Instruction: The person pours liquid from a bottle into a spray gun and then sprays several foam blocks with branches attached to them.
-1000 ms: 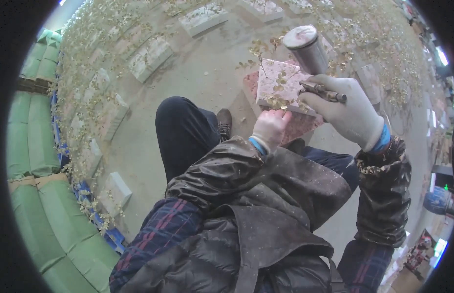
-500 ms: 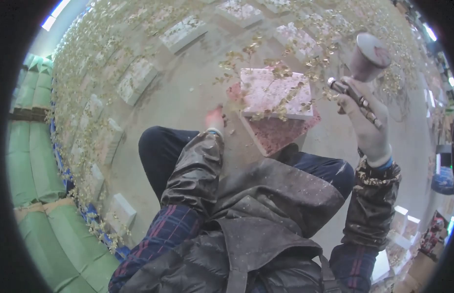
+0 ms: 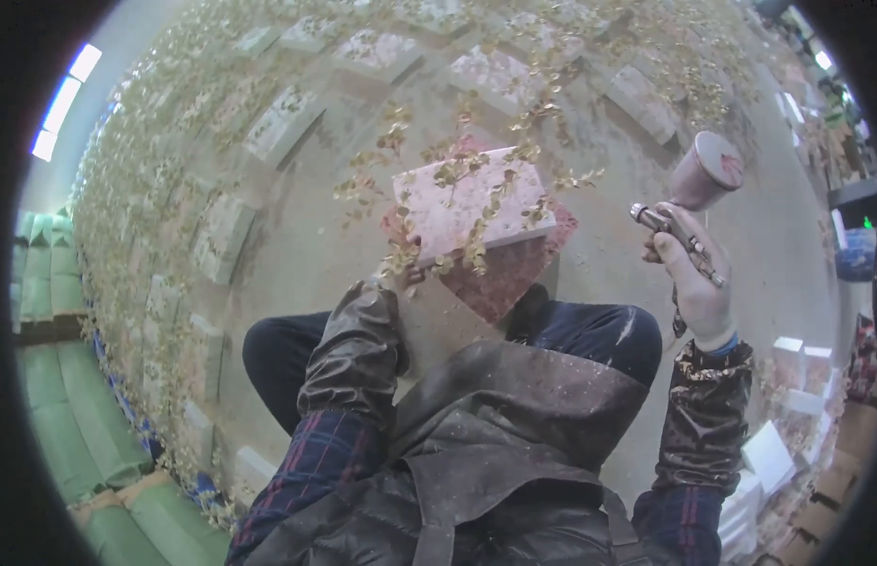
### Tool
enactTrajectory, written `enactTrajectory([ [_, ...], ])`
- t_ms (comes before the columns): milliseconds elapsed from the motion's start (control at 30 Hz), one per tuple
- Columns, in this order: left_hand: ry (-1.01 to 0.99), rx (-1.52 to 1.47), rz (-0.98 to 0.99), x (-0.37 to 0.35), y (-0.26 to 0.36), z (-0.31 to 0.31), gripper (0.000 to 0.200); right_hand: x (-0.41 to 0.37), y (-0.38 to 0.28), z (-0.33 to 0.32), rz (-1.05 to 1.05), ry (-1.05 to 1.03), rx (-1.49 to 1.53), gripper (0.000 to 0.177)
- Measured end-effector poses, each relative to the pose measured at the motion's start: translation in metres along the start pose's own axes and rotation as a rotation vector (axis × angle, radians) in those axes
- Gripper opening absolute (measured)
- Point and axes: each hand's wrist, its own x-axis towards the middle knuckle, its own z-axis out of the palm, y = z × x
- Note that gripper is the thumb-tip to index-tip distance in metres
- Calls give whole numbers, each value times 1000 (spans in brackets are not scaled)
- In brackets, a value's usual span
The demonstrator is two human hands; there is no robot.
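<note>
A spray gun (image 3: pixel 679 236) with a pink-stained cup (image 3: pixel 707 172) on top is gripped in my gloved right hand (image 3: pixel 701 292), its nozzle pointing left. My left hand (image 3: pixel 410 274) is at the lower left corner of a pale pink block (image 3: pixel 471 203), partly hidden by leaves and the block; its fingers look curled at the edge. Thin stems with golden leaves (image 3: pixel 476 247) lie across the block and stick out past its sides. Beneath the block is a reddish, stained board (image 3: pixel 500 278), turned at an angle.
White blocks (image 3: pixel 285 123) with leafy stems (image 3: pixel 155 189) stand in rows to the left and ahead. Green wrapped bundles (image 3: pixel 75 406) lie at the far left. White blocks (image 3: pixel 767 457) and brown boxes (image 3: pixel 839 472) are at the lower right.
My left hand has moved up to the block's corner. The leafy block is now tilted, its right side higher. The spray gun sits lower in view; the whole view has shifted.
</note>
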Motion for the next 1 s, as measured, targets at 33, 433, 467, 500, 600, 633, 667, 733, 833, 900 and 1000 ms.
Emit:
enactTrajectory([
  [33,43,4,-143,-37,28,30,24,-3,-2,1,18,17,37,32],
  [433,367,93,-308,-151,129,98,71,-33,-30,-22,-29,56,175,34],
  [467,378,69,-315,-157,133,98,72,-35,-37,-22,-18,55,196,36],
  [500,363,49,-307,-160,138,96,71,-32,-46,-20,-44,57,181,36],
  [600,300,-24,-313,-169,140,92,66,-31,-70,-16,-111,98,73,36],
  [633,309,-26,-313,-172,142,90,70,-30,-81,-13,-106,144,18,33],
  [667,319,-28,-313,-173,143,89,73,-28,-91,-11,-101,189,-37,30],
  [733,242,-31,-293,-175,142,83,73,-30,-98,-13,-154,135,-55,28],
  [833,250,-49,-267,-183,145,89,72,-37,-99,-14,-281,4,-46,28],
  [900,291,-51,-257,-188,148,96,72,-45,-100,-12,-367,-86,-7,29],
  [1000,309,-19,-253,-196,150,96,77,-56,-103,-2,-471,-214,95,35],
])
